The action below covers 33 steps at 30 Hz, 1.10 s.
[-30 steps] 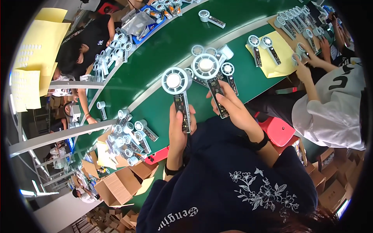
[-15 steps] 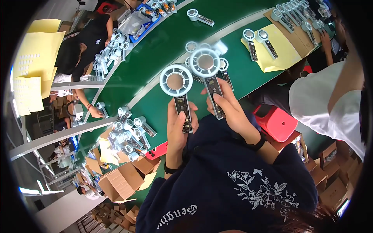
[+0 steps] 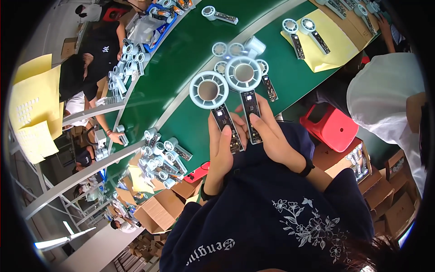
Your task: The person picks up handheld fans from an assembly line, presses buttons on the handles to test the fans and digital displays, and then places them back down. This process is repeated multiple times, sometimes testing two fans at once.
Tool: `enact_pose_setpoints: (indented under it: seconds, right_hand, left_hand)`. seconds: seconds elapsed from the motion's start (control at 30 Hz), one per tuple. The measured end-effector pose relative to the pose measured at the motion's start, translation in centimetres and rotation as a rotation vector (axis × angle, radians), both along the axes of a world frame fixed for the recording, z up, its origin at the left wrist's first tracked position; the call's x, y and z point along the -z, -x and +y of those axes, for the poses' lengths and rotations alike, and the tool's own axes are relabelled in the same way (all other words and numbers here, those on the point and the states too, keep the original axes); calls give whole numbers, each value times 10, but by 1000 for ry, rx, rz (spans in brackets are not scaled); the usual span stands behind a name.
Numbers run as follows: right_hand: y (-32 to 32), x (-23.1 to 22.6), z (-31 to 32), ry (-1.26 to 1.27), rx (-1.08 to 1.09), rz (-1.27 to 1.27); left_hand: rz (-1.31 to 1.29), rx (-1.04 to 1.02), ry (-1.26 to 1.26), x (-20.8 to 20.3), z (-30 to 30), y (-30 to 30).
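Note:
Each hand grips a pale-blue handheld fan with a round ringed head, a metallic centre disc and a bare dark circuit board along its handle. My left hand (image 3: 221, 148) is closed round the handle of the left fan (image 3: 209, 90), thumb on the board. My right hand (image 3: 275, 139) holds the right fan (image 3: 244, 73) likewise, thumb pressed to its board. A small white light shows on each board. The two heads are side by side, above the green table. Just behind them lie more fans (image 3: 268, 85) and a pale-blue cylindrical part (image 3: 255, 45).
Clustered fans (image 3: 163, 158) lie on the left of the green table (image 3: 181, 118); two more rest on yellow paper (image 3: 333, 47) at right. A lone fan (image 3: 219, 15) lies on the far strip. Red stool (image 3: 330, 128), open cardboard box (image 3: 158, 211) and co-workers (image 3: 385, 90) are around.
White lights now show on both boards. The left fan has tilted, its handle end swinging right toward the other; the right fan is more upright. The whole view has shifted slightly.

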State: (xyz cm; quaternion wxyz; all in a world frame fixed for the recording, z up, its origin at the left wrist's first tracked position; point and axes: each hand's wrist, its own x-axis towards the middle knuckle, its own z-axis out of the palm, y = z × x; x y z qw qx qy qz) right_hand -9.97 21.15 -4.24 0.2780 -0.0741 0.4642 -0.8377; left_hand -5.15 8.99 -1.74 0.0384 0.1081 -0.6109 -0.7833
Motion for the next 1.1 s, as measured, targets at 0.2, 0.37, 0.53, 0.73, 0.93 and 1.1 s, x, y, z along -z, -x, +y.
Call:
enact_pose_setpoints:
  seconds: [0.2, 0.37, 0.53, 0.73, 0.93, 1.1]
  right_hand:
    - [7, -2, -9, -44, -41, -46]
    - [10, -2, -27, -39, -43, 23]
    - [6, 3, -41, 83, -173, -100]
    - [3, 6, -51, 44, -212, -124]
    - [2, 4, -54, 35, -182, 23]
    - [11, 2, -50, 32, -136, 16]
  left_hand:
    - [-11, -48, -61, 2, -7, 5]
    - [50, -135, -112, 2, -16, 2]
    - [69, -286, -260, 10, -25, -12]
    - [-30, -416, -224, 8, -25, -24]
    - [31, -388, -251, 11, -28, -20]
    - [31, -328, -184, 14, -29, -8]
